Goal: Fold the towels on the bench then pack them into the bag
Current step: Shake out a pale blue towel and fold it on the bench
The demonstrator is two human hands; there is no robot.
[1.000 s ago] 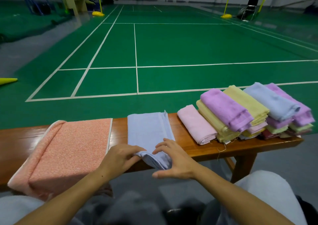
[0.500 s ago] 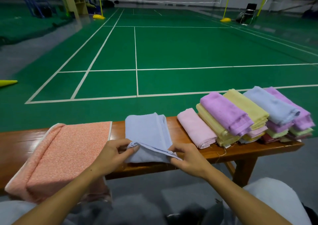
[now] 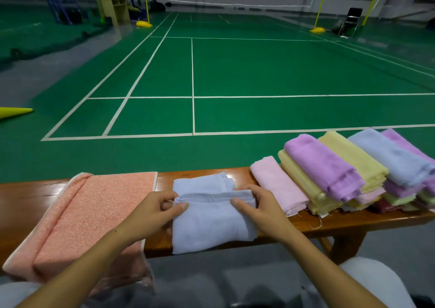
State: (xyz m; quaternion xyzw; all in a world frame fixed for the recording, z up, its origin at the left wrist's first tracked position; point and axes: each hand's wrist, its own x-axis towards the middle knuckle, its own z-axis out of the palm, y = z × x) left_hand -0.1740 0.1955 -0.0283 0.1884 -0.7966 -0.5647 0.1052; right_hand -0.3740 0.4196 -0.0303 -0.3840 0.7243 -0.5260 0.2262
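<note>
While both hands press on it, the pale blue towel (image 3: 211, 223) lies partly folded at the middle of the wooden tabletop (image 3: 348, 225), its near edge hanging over the front lip at 6 o'clock. Its cloth is thin and plain, with a hemmed fold running left to right across its upper part; its long axis runs from 6 to 12 o'clock. The left hand (image 3: 150, 213) pinches the fold's left end, thumb on top, its grip closed on the cloth. The right hand (image 3: 256, 208) holds the fold's right end likewise, fingers curled over it. At 9 o'clock of the blue towel lies a salmon towel (image 3: 82, 218), spilling over the front edge. At 3 o'clock lies a folded pink towel (image 3: 280, 187), then a leaning stack of folded towels (image 3: 353, 173) in purple, yellow and blue, cut off by the frame's right edge. No bag can be made out.
</note>
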